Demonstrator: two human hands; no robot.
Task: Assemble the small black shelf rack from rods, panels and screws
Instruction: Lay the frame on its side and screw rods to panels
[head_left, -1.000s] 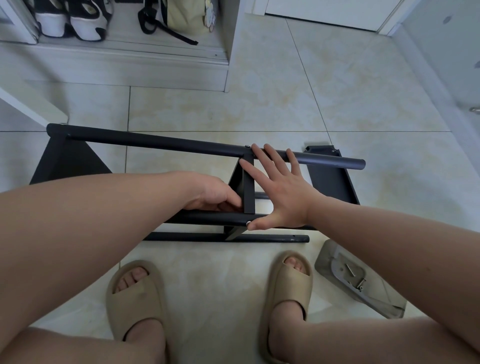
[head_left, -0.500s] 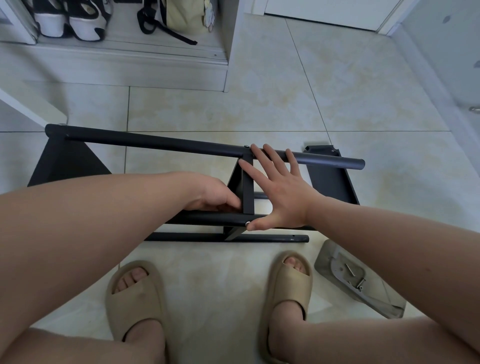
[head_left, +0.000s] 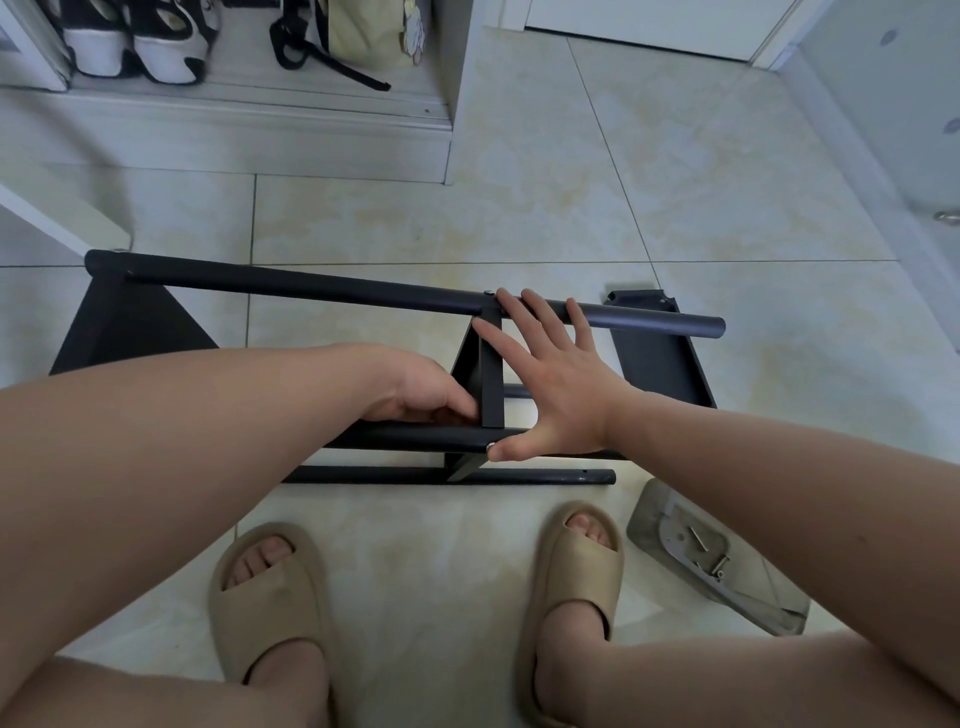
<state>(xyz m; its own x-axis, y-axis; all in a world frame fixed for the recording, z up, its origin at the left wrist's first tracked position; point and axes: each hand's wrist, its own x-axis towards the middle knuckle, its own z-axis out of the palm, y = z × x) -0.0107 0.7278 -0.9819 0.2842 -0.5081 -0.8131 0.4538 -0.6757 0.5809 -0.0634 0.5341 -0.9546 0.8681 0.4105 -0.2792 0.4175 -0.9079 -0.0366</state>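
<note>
Rack (head_left: 311, 286): small, black and partly built, lying on its side on the tile floor (head_left: 571, 208) just beyond your feet.
Top rod: the far, raised rod, running left to right, with a screw head (head_left: 488, 292) where the middle panel meets it.
Middle panel (head_left: 491, 379): an upright black strip joining the top rod to the near rod (head_left: 415, 439).
Near-rod screw (head_left: 489, 445): a silver head at the foot of the middle panel, touching your right thumb tip.
Floor rod (head_left: 374, 475): lies flat on the tiles, just nearer to you than the near rod.
End panels: left panel (head_left: 119, 327) stands under the top rod's left end. Right panel (head_left: 657, 358) lies on the floor beneath that rod's right end.
Right hand (head_left: 556, 395): yours is spread flat, palm down, just right of the middle panel. The fingertips rest on the top rod and the thumb lies along the near rod.
Left hand (head_left: 415, 389): your fingers curl in against the left side of the middle panel. Whether they grip anything cannot be told.
Hardware bag (head_left: 711, 561): clear plastic with small metal pieces inside, on the floor beside your right foot.
Sandals: a tan pair, left (head_left: 270, 597) and right (head_left: 576, 571), on your feet.
Background: black-and-white shoes (head_left: 140, 47) and a pale yellow bag (head_left: 374, 31) sit in a low recess at the far left.
</note>
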